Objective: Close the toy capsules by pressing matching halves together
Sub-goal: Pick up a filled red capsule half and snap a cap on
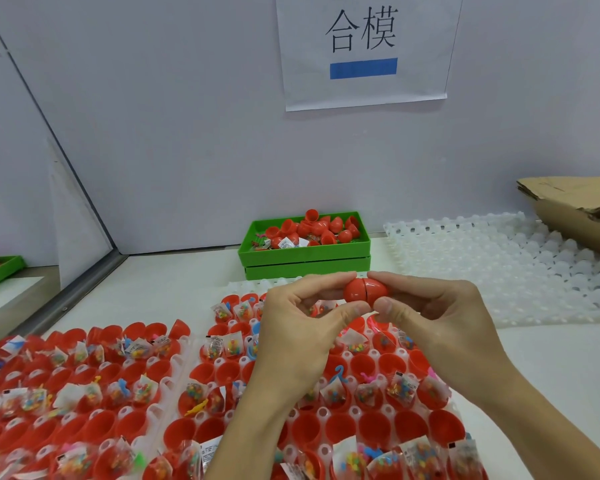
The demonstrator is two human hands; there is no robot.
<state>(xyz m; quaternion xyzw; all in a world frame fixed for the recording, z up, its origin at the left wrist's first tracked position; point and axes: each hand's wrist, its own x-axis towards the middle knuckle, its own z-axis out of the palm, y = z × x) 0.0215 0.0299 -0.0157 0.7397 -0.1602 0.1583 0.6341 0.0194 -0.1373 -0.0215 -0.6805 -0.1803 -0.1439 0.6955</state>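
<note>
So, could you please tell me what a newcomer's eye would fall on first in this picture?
Probably the glossy red plastic egg capsule at centre, pinched between the left hand and the right hand, its seam showing as a dark line. Below lie white moulded trays packed with open red capsule halves, many holding small packets of toys. Behind, a green plastic bin holds loose red halves under a white paper wall sign.

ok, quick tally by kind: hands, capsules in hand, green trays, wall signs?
Hands: 2, left and right
Capsule in hand: 1
Green trays: 3, two stacked, one at the left edge
Wall sign: 1
Total: 7
</note>
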